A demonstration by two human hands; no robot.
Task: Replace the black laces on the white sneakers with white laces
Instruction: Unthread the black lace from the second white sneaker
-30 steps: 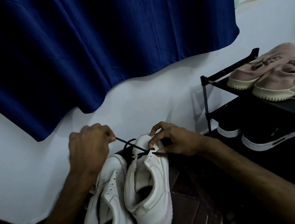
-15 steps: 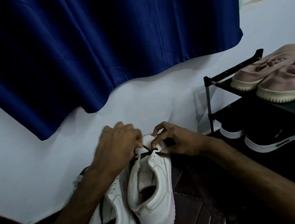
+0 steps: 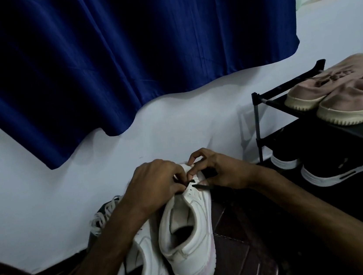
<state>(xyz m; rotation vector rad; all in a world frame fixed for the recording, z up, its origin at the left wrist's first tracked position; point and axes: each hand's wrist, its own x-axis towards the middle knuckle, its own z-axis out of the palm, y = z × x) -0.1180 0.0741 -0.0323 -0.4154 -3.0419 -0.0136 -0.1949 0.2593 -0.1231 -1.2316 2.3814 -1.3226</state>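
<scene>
Both hands meet over the front of the sneaker. It stands on the floor with its long axis running from 6 to 12 o'clock, heel toward the person. The left hand has curled fingers and pinches the black lace at the eyelets. The right hand grips the sneaker's front, thumb down beside the lace end, which pokes toward 3 o'clock.

The lace lies across the sneaker's axis, at 3 o'clock from the left fingertips, so the left hand looks best placed to draw it out. The second sneaker touches the first at 8 o'clock, under the left forearm, and crowds that side. A grey shoe with pale laces sits at 9 o'clock. The rack stands apart at 3 o'clock, and the curtain hangs at 12. No loose white laces can be made out.
</scene>
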